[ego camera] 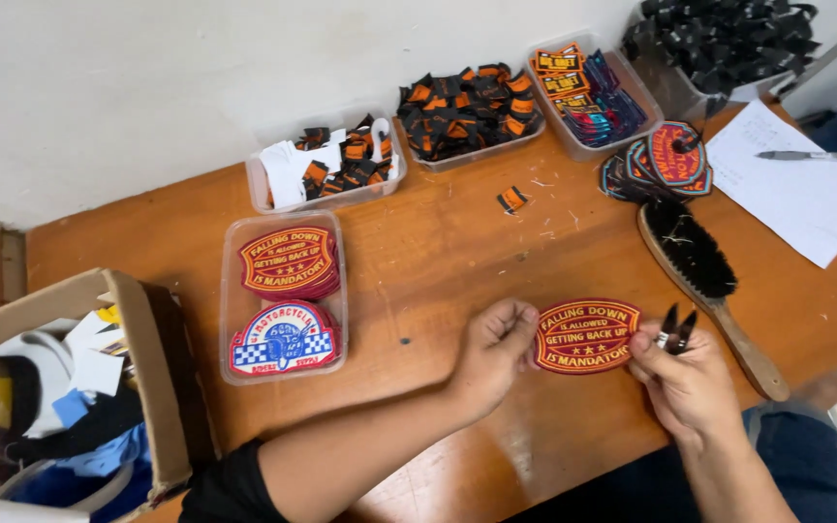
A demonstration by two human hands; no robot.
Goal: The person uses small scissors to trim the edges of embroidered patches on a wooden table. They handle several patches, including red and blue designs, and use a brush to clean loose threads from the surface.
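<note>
Head view: I'm watching over the wooden table (pixel 457 252), where the left hand (pixel 492 351) and right hand (pixel 682 380) are pinching a red embroidered patch (pixel 585 336) by its ends. The right is also gripping small snips (pixel 675 329), whose points are risking nicking the stitching.

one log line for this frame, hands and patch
left hand: pinches red patch | right hand: holds patch edge, thread snips | surface: wooden table

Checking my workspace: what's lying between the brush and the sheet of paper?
Head view: only bare wooden table lies between the brush and the paper.
</note>
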